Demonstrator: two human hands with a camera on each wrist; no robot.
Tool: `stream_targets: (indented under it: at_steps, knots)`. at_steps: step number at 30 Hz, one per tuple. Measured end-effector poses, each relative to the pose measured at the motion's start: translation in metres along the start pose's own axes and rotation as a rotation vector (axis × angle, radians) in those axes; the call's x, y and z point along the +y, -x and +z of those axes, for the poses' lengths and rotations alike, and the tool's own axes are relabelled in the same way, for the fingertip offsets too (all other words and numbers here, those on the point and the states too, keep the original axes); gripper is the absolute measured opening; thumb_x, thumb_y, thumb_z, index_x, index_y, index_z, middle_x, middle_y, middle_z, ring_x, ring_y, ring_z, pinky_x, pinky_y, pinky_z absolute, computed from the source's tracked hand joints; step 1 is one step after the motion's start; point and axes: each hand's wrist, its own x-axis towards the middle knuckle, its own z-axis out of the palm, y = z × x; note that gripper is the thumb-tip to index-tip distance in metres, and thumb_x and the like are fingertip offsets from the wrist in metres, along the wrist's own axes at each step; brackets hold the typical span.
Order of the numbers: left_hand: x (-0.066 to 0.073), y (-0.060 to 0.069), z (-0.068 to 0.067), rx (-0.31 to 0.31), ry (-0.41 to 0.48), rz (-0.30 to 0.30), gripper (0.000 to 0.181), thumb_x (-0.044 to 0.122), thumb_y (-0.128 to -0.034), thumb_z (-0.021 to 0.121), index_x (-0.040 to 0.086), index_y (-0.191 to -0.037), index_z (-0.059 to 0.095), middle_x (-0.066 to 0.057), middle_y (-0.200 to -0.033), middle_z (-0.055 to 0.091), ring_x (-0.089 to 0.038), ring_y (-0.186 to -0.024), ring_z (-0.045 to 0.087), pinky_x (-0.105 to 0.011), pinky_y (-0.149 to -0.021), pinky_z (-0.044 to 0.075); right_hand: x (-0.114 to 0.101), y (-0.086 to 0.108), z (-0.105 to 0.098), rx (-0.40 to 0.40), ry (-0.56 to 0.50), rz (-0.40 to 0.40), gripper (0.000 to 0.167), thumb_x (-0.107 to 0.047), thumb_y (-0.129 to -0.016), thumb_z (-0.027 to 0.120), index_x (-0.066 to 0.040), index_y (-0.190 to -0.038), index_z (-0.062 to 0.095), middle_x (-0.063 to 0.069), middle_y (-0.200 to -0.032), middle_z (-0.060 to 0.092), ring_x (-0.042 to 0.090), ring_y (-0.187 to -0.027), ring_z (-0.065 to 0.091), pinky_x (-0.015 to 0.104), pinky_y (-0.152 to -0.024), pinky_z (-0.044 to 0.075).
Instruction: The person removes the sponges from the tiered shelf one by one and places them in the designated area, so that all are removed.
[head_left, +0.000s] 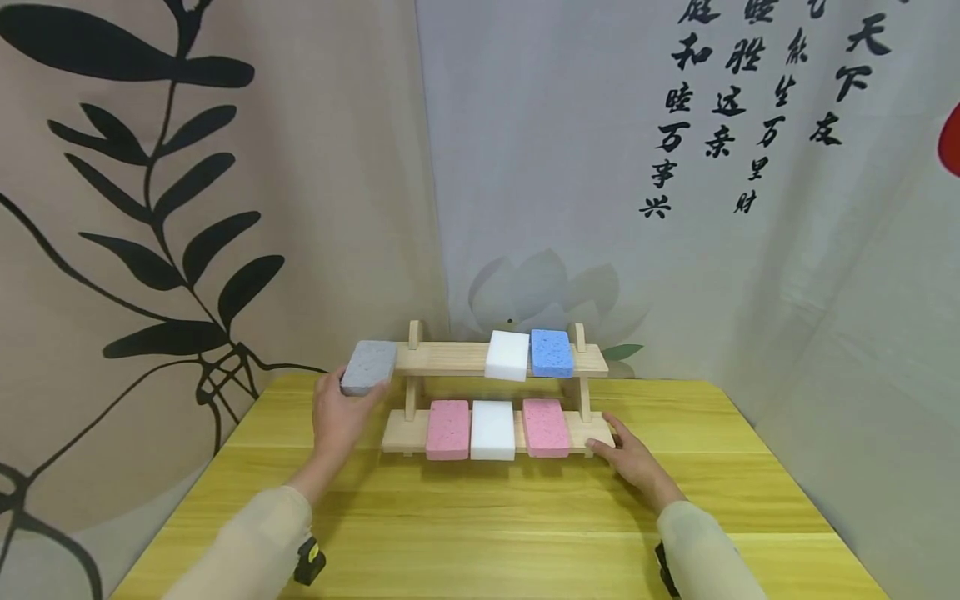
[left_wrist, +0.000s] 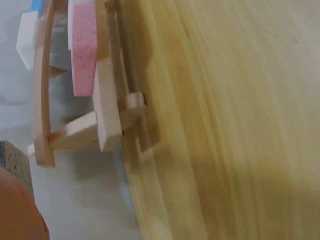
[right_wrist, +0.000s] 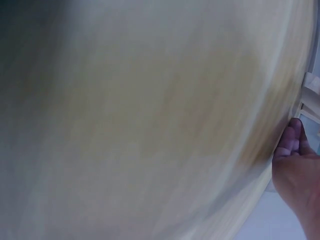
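Observation:
My left hand point(head_left: 339, 417) holds a grey sponge point(head_left: 369, 367) at the left end of the upper shelf of a two-tier wooden rack point(head_left: 442, 358). In the left wrist view, part of that hand point(left_wrist: 20, 210) and the speckled edge of the sponge point(left_wrist: 17, 167) show beside the rack point(left_wrist: 106, 110). My right hand point(head_left: 637, 462) grips the right end of the lower shelf, thumb at the front and fingers toward the back. The right wrist view shows this hand point(right_wrist: 300, 170) at the frame's edge; its contact with the wood is partly hidden.
On the upper shelf lie a white sponge point(head_left: 507, 355) and a blue sponge point(head_left: 551, 353). Below are a pink sponge point(head_left: 448, 430), a white one point(head_left: 492, 430) and another pink sponge point(head_left: 546, 427). The rack stands on a wooden table point(head_left: 480, 533) before a printed curtain point(head_left: 540, 167).

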Motion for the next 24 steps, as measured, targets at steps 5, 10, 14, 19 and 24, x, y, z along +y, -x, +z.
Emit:
stream_targets:
  at_steps: [5, 10, 14, 19, 24]
  knots:
    - [-0.011, 0.004, -0.010, 0.010, -0.022, 0.006, 0.091, 0.053, -0.0812, 0.077, -0.004, -0.143, 0.042, -0.022, -0.132, 0.043, -0.036, -0.115, 0.046, -0.050, -0.093, 0.041, -0.001, 0.002, 0.000, 0.002, 0.006, 0.011, 0.089, -0.052, -0.093, 0.063, -0.016, -0.159, 0.016, 0.033, -0.155, 0.024, 0.049, -0.141, 0.025, 0.061, -0.111, 0.027]
    - [-0.023, 0.007, -0.016, 0.018, -0.052, 0.004, 0.094, 0.054, -0.0811, 0.077, -0.006, -0.143, 0.041, -0.024, -0.135, 0.042, -0.038, -0.118, 0.044, -0.051, -0.096, 0.040, -0.001, 0.002, -0.001, 0.007, 0.009, 0.006, 0.089, -0.051, -0.093, 0.063, -0.016, -0.159, 0.016, 0.032, -0.156, 0.023, 0.048, -0.142, 0.023, 0.061, -0.112, 0.025]
    - [-0.029, 0.008, -0.021, 0.015, -0.066, -0.009, 0.094, 0.054, -0.0824, 0.075, -0.007, -0.145, 0.039, -0.026, -0.137, 0.040, -0.039, -0.120, 0.043, -0.052, -0.098, 0.038, 0.000, 0.002, -0.001, 0.009, 0.012, -0.007, 0.089, -0.051, -0.093, 0.063, -0.014, -0.159, 0.016, 0.032, -0.156, 0.022, 0.049, -0.142, 0.022, 0.061, -0.112, 0.024]
    - [-0.037, 0.010, -0.027, 0.002, -0.091, -0.034, 0.094, 0.052, -0.0840, 0.074, -0.007, -0.147, 0.036, -0.026, -0.138, 0.039, -0.040, -0.121, 0.042, -0.054, -0.100, 0.037, 0.000, 0.001, 0.000, 0.009, 0.008, -0.016, 0.088, -0.049, -0.094, 0.064, -0.014, -0.159, 0.016, 0.032, -0.156, 0.021, 0.049, -0.142, 0.022, 0.061, -0.113, 0.023]
    - [-0.046, 0.010, -0.030, 0.004, -0.102, -0.027, 0.093, 0.050, -0.0840, 0.075, -0.007, -0.146, 0.037, -0.027, -0.138, 0.039, -0.040, -0.122, 0.042, -0.056, -0.103, 0.036, 0.000, 0.002, 0.000, 0.014, 0.024, -0.015, 0.087, -0.049, -0.095, 0.063, -0.014, -0.159, 0.016, 0.031, -0.157, 0.020, 0.049, -0.142, 0.022, 0.061, -0.113, 0.023]
